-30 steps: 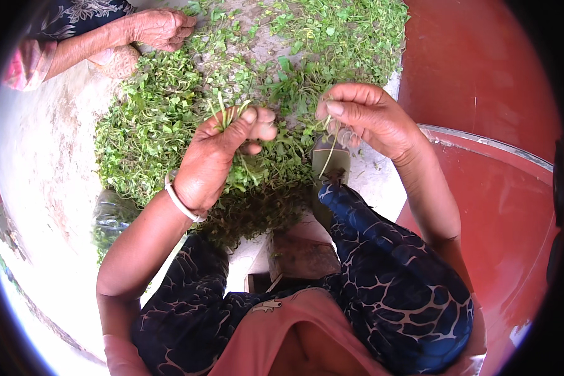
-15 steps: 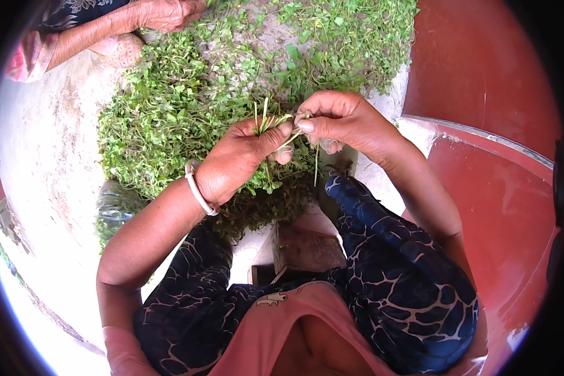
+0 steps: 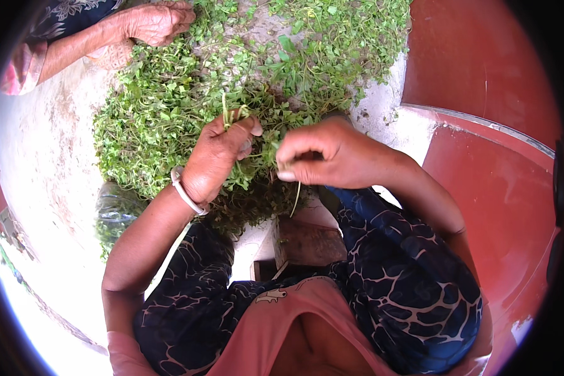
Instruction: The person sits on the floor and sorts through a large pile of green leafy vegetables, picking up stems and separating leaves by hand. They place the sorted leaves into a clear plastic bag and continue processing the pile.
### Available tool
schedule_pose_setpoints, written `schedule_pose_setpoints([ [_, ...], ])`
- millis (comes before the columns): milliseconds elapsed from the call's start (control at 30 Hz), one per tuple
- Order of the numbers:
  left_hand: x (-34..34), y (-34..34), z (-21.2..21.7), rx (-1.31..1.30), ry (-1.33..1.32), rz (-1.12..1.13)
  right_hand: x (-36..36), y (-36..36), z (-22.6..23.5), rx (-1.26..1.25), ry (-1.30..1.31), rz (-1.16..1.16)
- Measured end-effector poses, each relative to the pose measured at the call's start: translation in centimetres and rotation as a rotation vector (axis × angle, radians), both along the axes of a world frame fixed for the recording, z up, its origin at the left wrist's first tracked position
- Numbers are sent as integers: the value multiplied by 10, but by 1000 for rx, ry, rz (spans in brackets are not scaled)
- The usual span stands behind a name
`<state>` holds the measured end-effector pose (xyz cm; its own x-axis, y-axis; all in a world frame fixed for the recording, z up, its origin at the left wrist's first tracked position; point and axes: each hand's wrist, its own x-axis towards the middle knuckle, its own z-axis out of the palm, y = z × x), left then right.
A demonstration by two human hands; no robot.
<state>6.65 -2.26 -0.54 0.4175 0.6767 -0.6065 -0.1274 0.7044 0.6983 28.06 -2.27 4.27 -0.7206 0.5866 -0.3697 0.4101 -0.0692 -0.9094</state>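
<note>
Left hand (image 3: pixel 216 160) clutching a small bunch of green stems (image 3: pixel 232 117), right hand (image 3: pixel 332 156) pinching a single stem (image 3: pixel 296 197) beside it, both above a heap of leafy greens (image 3: pixel 169 113), another person's hand (image 3: pixel 156 22) at the heap's far edge

Greens heap (image 3: pixel 169 119) ahead; bare floor (image 3: pixel 44 163) left
</note>
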Motion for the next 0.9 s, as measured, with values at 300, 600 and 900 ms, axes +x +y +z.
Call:
schedule_pose_setpoints([
  [300,-12,-5,-2,-140,-55,161,37,-18,-54,526,-634,38],
  [600,-17,-6,-3,-171,-54,100,19,-20,-101,656,-558,-15],
  [900,-32,-6,-1,-177,-98,77,33,-11,-109,101,-214,-422],
])
